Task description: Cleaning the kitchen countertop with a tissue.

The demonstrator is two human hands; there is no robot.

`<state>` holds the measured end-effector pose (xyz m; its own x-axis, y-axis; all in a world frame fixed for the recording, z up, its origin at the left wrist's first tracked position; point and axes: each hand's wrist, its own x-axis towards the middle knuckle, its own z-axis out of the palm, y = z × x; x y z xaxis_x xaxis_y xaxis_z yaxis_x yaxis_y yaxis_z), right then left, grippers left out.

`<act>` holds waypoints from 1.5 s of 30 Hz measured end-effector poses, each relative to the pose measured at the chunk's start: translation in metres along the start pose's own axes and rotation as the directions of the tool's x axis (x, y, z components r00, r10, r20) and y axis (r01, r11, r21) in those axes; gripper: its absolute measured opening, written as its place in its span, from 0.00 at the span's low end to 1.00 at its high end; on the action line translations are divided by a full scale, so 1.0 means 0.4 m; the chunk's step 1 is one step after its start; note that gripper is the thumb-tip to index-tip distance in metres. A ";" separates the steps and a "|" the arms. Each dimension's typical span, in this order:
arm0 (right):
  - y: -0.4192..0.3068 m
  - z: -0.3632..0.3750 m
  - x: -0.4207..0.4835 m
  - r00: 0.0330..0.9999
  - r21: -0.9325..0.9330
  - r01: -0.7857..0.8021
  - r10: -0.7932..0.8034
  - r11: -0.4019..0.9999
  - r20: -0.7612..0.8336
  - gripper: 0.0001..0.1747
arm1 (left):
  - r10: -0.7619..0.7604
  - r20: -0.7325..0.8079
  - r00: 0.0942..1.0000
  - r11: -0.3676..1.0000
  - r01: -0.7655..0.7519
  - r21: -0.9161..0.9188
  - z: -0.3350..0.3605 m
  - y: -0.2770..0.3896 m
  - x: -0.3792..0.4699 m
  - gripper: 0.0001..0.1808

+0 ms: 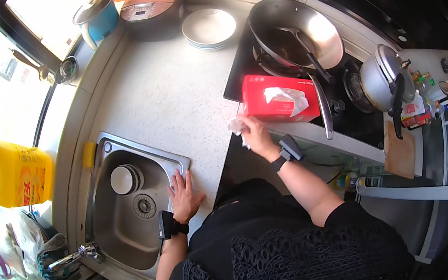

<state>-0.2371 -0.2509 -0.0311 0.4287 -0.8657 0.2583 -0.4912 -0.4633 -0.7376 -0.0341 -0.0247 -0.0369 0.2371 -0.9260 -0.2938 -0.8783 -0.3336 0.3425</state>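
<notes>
A crumpled white tissue (237, 126) is pinched in the fingers of my right hand (258, 137), just past the countertop's front edge. Right beside that hand sits a red tissue box (259, 101) with another tissue sticking out of its opening. My left hand (183, 194) rests with fingers spread on the rim of the stainless steel sink (122, 248) and the counter next to it; nothing is in it. A small stack of white bowls (123, 180) stands inside the sink, close to the drain strainer (144, 205).
A wok (274, 39) with a spatula and a pressure cooker (377, 80) stand on the black gas stove. White plates (208, 27) and a rice cooker (155, 8) are at the back. Left are a yellow jug (20, 172) and the faucet (71, 257). A cutting board (399, 149) lies far right.
</notes>
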 end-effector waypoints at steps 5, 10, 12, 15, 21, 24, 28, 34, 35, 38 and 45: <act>0.092 -0.071 0.091 0.954 -0.217 -0.105 0.037 0.971 -0.298 0.19 | 0.030 -0.013 0.999 0.999 -0.031 -0.025 -0.001 0.001 0.003 0.51; 0.028 -0.013 0.092 0.979 -0.222 -0.131 0.092 0.966 -0.181 0.16 | -0.034 0.002 0.999 0.999 0.034 0.004 -0.007 0.007 -0.003 0.51; -0.004 0.038 0.101 0.993 -0.125 -0.048 0.035 0.991 -0.109 0.13 | -0.021 -0.006 1.000 1.000 0.021 -0.003 -0.007 0.010 0.001 0.51; 0.012 0.130 0.152 0.992 -0.251 0.107 -0.120 0.962 -0.034 0.12 | -0.020 -0.004 1.000 1.000 0.020 -0.001 -0.008 0.009 0.001 0.51; -0.045 0.246 0.109 0.773 -0.315 0.501 -0.253 0.806 0.582 0.39 | -0.069 0.022 0.997 0.997 0.069 -0.023 0.003 -0.002 0.003 0.52; -0.041 0.278 0.167 0.800 -0.374 0.474 -0.212 0.797 0.562 0.40 | -0.056 0.036 0.998 0.998 0.057 -0.038 -0.006 -0.004 0.001 0.51; 0.039 0.318 0.379 0.965 -0.613 0.088 0.086 0.785 0.248 0.40 | -0.038 0.037 0.999 0.999 0.039 -0.032 -0.006 -0.009 0.008 0.50; 0.017 0.390 0.603 0.864 -0.694 -0.393 0.501 0.603 -0.053 0.45 | -0.047 0.023 0.999 0.998 0.048 -0.035 0.010 -0.020 0.010 0.49; -0.009 0.413 0.617 0.870 -0.695 -0.375 0.492 0.613 -0.036 0.45 | -0.038 0.012 0.999 0.999 0.038 -0.028 0.014 -0.021 0.008 0.49; -0.075 0.496 0.640 0.910 -0.714 -0.185 0.392 0.675 0.135 0.45 | -0.057 0.010 0.998 0.993 0.058 -0.101 0.005 -0.019 0.004 0.45; -0.262 0.674 0.564 0.762 -0.495 0.520 -0.117 0.696 0.637 0.40 | -0.038 0.009 0.999 0.995 0.039 -0.093 0.013 -0.021 0.008 0.41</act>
<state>0.1154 -0.3466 -0.0636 0.8672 -0.4849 -0.1137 -0.4938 -0.8667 -0.0703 -0.0281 -0.0238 -0.0454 0.2669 -0.9110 -0.3145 -0.8261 -0.3843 0.4121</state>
